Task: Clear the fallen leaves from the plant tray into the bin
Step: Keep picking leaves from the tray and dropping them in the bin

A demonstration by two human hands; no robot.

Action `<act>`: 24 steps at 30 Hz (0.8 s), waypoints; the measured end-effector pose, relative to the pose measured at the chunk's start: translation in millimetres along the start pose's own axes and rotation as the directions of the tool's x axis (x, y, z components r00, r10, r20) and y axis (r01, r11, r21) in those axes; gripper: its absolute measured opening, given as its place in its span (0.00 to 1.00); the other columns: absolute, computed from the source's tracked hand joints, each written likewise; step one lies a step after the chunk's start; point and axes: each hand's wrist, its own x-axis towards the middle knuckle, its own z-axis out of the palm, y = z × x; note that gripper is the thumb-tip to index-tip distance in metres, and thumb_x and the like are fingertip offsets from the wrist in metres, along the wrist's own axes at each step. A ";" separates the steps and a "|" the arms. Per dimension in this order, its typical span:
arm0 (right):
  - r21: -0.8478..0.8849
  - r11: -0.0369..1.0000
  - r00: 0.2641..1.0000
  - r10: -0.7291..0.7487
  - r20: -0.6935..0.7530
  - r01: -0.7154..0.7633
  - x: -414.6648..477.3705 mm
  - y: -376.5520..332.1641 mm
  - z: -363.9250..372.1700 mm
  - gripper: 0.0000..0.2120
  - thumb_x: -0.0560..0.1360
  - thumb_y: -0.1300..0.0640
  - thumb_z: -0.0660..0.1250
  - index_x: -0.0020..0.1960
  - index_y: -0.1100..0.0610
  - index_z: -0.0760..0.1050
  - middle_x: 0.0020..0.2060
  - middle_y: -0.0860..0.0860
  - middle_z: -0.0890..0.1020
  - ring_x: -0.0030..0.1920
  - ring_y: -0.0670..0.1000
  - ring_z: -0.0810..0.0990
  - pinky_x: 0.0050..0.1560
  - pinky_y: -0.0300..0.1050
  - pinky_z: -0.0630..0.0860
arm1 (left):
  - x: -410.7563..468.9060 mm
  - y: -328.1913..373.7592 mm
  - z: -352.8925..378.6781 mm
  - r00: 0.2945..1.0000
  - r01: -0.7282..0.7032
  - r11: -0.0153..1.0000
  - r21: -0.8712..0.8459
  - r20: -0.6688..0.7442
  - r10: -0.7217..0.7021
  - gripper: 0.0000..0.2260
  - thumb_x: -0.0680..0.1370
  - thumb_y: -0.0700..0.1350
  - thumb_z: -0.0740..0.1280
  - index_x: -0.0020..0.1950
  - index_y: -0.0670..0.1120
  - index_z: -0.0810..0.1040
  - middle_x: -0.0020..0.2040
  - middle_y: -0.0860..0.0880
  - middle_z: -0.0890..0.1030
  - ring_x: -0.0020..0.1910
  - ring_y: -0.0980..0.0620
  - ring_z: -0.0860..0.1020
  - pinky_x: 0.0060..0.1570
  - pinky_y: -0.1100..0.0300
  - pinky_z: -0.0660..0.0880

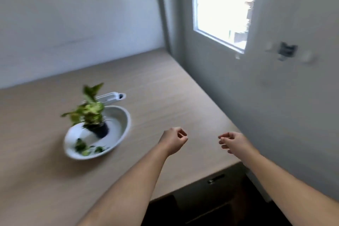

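Leaves in tray, hands away to its right

Fallen leaves (88,148) lie at the white tray's (123,121) near end on the counter (165,86); left hand (174,140) and right hand (233,142) hover apart, loosely curled, holding nothing.

Wooden table (165,86): surface bare from the white oval tray (123,124) rightward to the table's right edge and back to the wall. Approach to the tray from the near side and the right is unobstructed. Inside the tray, the potted plant (91,113) occupies the far half, foliage overhanging to the left; fallen leaves (86,147) lie exposed in the near half. A white object (110,96), blurred, sits close behind the tray. Left hand (174,140) and right hand (233,141), fingers loosely curled, hover right of the tray, well apart from it.
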 end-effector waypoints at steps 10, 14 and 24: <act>-0.279 0.915 0.912 -0.176 0.371 0.290 -4.4 -106.2 263.5 0.06 0.73 0.62 0.64 0.44 0.57 0.81 0.38 0.54 0.83 0.37 0.50 0.80 0.31 0.38 0.71 | -74.3 -217.1 -176.1 0.912 0.297 0.949 -0.104 -0.262 -0.314 0.02 0.73 0.44 0.67 0.43 0.48 0.79 0.47 0.45 0.83 0.43 0.49 0.78 0.43 0.62 0.73; -0.411 0.784 0.851 -0.266 0.453 0.464 -4.0 -129.6 341.3 0.07 0.71 0.59 0.66 0.45 0.52 0.81 0.38 0.46 0.80 0.40 0.48 0.78 0.37 0.37 0.70 | -70.3 -280.8 -223.2 0.899 0.334 0.942 -0.031 -0.290 -0.329 0.06 0.71 0.43 0.67 0.47 0.46 0.80 0.49 0.45 0.82 0.47 0.47 0.79 0.45 0.62 0.74; -0.569 0.511 0.733 -0.199 0.651 0.644 25.1 -146.2 426.5 0.16 0.72 0.58 0.68 0.58 0.50 0.77 0.56 0.52 0.77 0.53 0.52 0.78 0.53 0.45 0.76 | 12.3 -321.8 -238.4 0.987 0.127 0.893 0.432 0.032 -0.156 0.19 0.69 0.47 0.73 0.59 0.54 0.74 0.57 0.49 0.74 0.53 0.46 0.76 0.48 0.57 0.72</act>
